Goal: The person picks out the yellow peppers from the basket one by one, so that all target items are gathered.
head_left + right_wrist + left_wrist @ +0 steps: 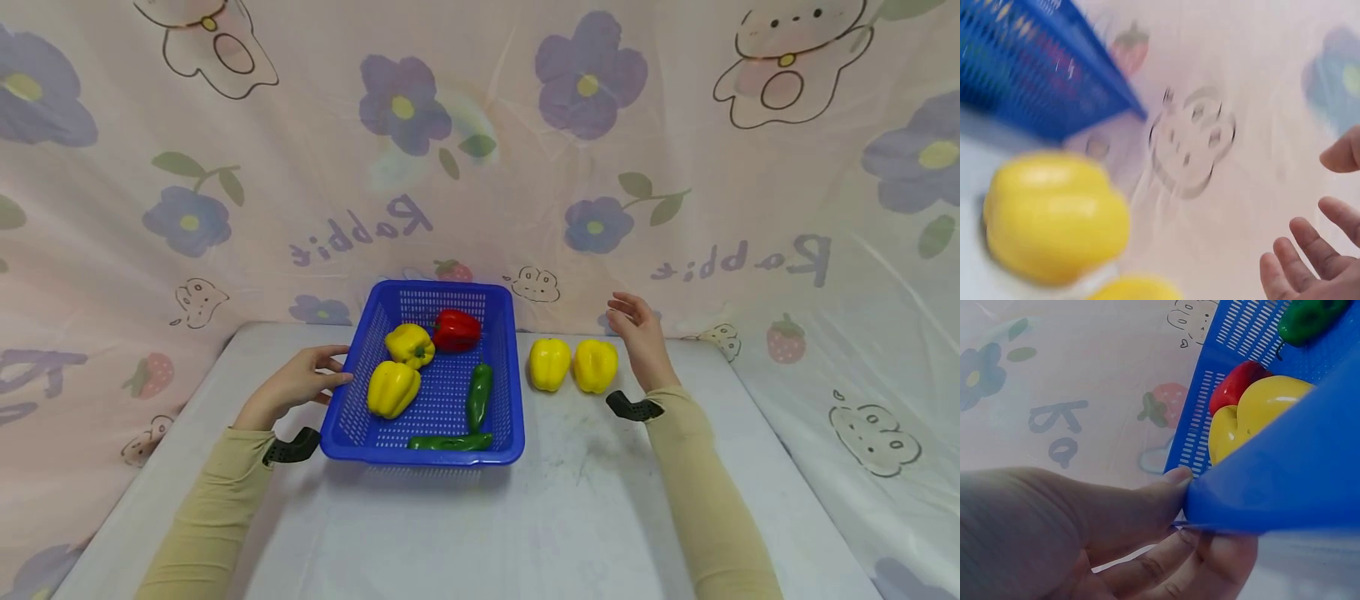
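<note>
Head view: left hand (298,379) pinches a blue plastic basket (442,402) by its rim, seemingly steadying it; inside lie a red bell pepper (457,332), yellow bell peppers (393,390), green chilies (478,398); right hand (643,346), empty, fingers loosely extended, hovers beside two loose yellow bell peppers (550,364) on the table (570,500)

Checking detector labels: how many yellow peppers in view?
4: front yellow pepper and rear yellow pepper in the blue basket; left yellow pepper and right yellow pepper side by side on the table, to the basket's right. None looks hidden.
</note>
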### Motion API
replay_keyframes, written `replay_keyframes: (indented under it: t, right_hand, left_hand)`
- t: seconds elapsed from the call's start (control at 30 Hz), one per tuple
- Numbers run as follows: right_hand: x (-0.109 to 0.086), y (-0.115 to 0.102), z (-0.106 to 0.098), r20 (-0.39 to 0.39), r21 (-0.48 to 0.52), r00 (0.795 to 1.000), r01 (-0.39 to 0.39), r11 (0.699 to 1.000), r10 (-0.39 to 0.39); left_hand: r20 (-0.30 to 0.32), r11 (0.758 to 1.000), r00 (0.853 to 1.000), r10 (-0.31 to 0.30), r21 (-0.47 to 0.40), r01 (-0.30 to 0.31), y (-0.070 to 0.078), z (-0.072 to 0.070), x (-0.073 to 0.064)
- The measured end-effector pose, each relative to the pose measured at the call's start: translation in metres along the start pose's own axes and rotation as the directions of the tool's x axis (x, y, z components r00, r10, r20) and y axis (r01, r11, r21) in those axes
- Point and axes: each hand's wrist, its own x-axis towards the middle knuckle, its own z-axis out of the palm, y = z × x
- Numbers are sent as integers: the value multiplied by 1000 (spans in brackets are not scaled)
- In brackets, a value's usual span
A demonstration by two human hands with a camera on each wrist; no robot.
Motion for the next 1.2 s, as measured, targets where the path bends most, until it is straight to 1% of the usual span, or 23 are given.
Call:
replay_keyframes:
  t: [0.17,0.37,0.53,0.73,0.83,0.93,1.03,1.13,1.2]
  right_hand:
    - [-1,-27,28,44,74,998,41,996,-44]
    - [0,-47,57,137,77,987,75,994,-85]
    - [-2,-60,81,235,60,967,90,994,-102]
    - [-4,-64,112,343,62,932,103,993,-118]
    - [-7,-63,130,378,37,921,88,995,-96]
    - [-11,-59,149,413,-9,909,69,998,-59]
    - [-16,-56,168,456,-28,890,35,999,-18]
    - [-19,-54,186,503,-61,864,1,998,30]
    - [-20,-52,196,537,-91,840,-30,995,75]
  left_hand:
    - [-2,1000,1000,0,6,0,-1,1,1]
    - [1,1000,1000,2,0,-2,0,2,2]
    - [-6,1000,1000,-4,8,4,-1,1,2]
    - [-8,1000,1000,-6,12,6,-1,0,2]
    - [-1,1000,1000,-6,0,6,-1,1,1]
    - [3,1000,1000,-9,-1,9,-1,1,1]
    - [2,1000,1000,-6,8,6,-2,1,1]
    - [-6,1000,1000,-10,5,10,-2,1,2]
    - [-1,1000,1000,-12,3,12,-2,0,2]
